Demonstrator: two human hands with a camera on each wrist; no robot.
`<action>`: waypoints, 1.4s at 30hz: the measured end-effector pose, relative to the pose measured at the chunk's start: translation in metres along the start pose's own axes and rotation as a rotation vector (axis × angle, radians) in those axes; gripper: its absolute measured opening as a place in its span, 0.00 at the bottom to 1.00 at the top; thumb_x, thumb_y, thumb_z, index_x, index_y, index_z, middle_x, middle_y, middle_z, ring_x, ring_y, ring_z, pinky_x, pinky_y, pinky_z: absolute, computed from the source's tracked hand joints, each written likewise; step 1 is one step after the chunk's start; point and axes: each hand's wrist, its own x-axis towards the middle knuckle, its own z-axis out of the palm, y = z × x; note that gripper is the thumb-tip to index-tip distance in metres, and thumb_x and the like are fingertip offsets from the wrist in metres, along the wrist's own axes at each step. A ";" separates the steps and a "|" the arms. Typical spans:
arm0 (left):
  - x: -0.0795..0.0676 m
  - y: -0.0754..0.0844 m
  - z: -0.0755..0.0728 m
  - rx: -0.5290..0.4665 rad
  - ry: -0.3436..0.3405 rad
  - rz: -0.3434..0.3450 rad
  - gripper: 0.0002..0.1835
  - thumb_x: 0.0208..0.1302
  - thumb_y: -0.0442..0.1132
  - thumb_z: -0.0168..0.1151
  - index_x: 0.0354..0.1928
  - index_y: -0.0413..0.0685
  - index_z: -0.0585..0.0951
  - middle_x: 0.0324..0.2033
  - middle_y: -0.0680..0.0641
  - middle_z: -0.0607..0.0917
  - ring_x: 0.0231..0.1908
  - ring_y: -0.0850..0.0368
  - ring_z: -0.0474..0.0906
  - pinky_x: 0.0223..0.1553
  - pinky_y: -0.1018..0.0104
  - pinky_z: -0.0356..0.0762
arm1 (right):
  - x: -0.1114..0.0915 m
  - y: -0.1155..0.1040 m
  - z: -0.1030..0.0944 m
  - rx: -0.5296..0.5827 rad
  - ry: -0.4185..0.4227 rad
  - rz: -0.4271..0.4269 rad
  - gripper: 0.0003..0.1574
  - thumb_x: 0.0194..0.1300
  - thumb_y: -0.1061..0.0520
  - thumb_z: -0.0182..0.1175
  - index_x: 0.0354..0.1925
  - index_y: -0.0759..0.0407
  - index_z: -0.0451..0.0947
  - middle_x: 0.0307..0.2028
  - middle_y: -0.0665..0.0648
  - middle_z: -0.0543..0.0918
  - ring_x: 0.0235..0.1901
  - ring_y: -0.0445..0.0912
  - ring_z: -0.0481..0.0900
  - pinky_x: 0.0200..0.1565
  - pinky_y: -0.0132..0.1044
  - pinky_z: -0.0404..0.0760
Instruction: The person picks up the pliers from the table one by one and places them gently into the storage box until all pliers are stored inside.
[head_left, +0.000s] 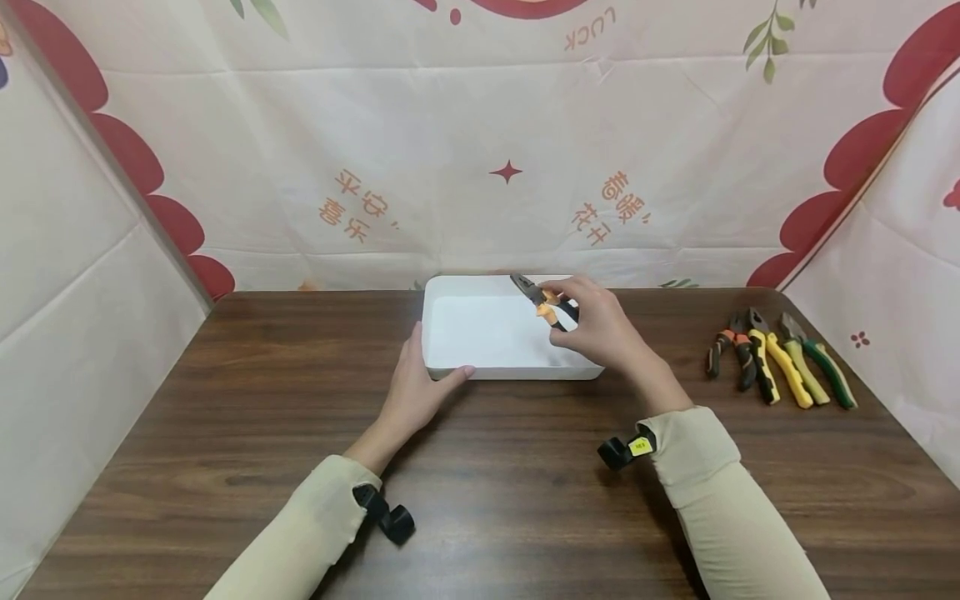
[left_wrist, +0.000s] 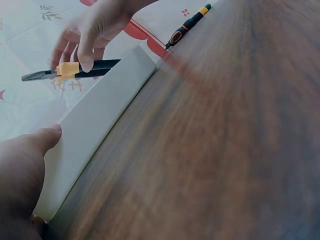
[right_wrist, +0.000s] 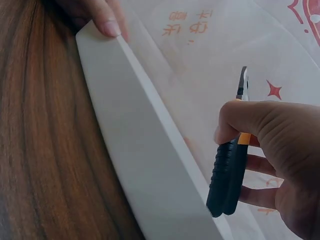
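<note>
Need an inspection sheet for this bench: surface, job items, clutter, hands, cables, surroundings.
Surface: dark wood-grain table.
Job items: white tray near the table's far edge; orange-and-black pliers held above it, jaws pointing up and left in the head view.
Clutter: three more pliers side by side at the right.
Hands: left hand holds the tray's near left corner; right hand grips the orange-and-black pliers.
Cables: nothing seen.
Surroundings: printed pale cloth behind and at both sides.

Cream sleeves [head_left: 300,533] meet black wrist cameras [head_left: 397,525]
</note>
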 end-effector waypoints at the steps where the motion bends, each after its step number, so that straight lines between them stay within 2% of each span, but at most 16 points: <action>1: 0.000 0.000 0.000 0.000 0.000 0.004 0.60 0.58 0.58 0.73 0.81 0.47 0.46 0.73 0.39 0.63 0.74 0.45 0.61 0.73 0.43 0.63 | 0.000 0.001 0.001 0.001 -0.011 -0.003 0.38 0.53 0.63 0.69 0.64 0.56 0.76 0.54 0.59 0.80 0.50 0.55 0.79 0.48 0.50 0.79; 6: 0.000 -0.001 0.000 0.003 -0.004 0.000 0.61 0.58 0.58 0.73 0.81 0.46 0.45 0.73 0.38 0.63 0.74 0.44 0.61 0.73 0.43 0.63 | 0.001 0.004 0.004 0.006 -0.061 -0.020 0.37 0.52 0.63 0.71 0.63 0.55 0.77 0.54 0.57 0.81 0.53 0.55 0.80 0.52 0.51 0.80; 13: 0.000 -0.001 0.000 0.006 0.001 0.008 0.60 0.58 0.58 0.73 0.81 0.44 0.46 0.74 0.37 0.62 0.74 0.43 0.60 0.73 0.41 0.62 | 0.000 0.008 0.007 0.000 -0.104 -0.037 0.34 0.53 0.63 0.71 0.60 0.53 0.80 0.51 0.55 0.83 0.51 0.53 0.79 0.48 0.47 0.78; 22: -0.001 0.000 0.000 0.011 0.003 -0.010 0.62 0.58 0.58 0.73 0.81 0.43 0.45 0.75 0.37 0.61 0.75 0.43 0.59 0.74 0.43 0.61 | -0.001 0.013 0.012 -0.004 -0.166 -0.026 0.34 0.54 0.62 0.72 0.61 0.52 0.80 0.52 0.57 0.82 0.50 0.52 0.78 0.50 0.48 0.78; 31: -0.001 0.000 0.000 0.014 0.000 -0.016 0.62 0.58 0.58 0.73 0.81 0.43 0.45 0.75 0.37 0.60 0.75 0.43 0.59 0.74 0.43 0.61 | -0.001 0.016 0.014 0.038 -0.224 -0.043 0.27 0.57 0.63 0.71 0.57 0.54 0.83 0.48 0.54 0.85 0.47 0.51 0.78 0.48 0.46 0.77; 38: 0.000 0.000 0.000 0.027 0.000 -0.026 0.61 0.58 0.59 0.73 0.81 0.44 0.45 0.74 0.39 0.62 0.74 0.44 0.60 0.74 0.43 0.62 | 0.000 0.018 0.017 0.040 -0.257 -0.035 0.27 0.57 0.62 0.72 0.57 0.56 0.83 0.50 0.56 0.85 0.49 0.50 0.79 0.52 0.48 0.79; 42: 0.000 0.000 0.001 0.031 -0.006 -0.040 0.62 0.58 0.60 0.72 0.81 0.42 0.44 0.76 0.38 0.59 0.76 0.43 0.58 0.75 0.43 0.60 | -0.001 0.019 0.017 0.012 -0.271 -0.018 0.28 0.58 0.61 0.73 0.58 0.55 0.83 0.52 0.56 0.85 0.50 0.50 0.79 0.53 0.48 0.79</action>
